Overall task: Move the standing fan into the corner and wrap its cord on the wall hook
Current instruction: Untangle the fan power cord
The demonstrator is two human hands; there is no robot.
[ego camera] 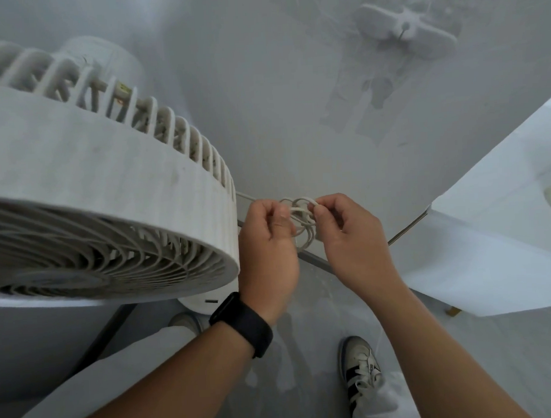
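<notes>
No legible text or labels.

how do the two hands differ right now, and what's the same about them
The left hand has a black band on its wrist; the right hand has a bare wrist. The left is next to the fan, the right farther away. Both pinch the coiled cord with curled fingers.

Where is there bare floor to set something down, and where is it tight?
Bare floor shows between the two shoes, below the hands. It is tight by the wall: the fan sits left, the white cabinet right, and both hands hold the cord between them.
</notes>
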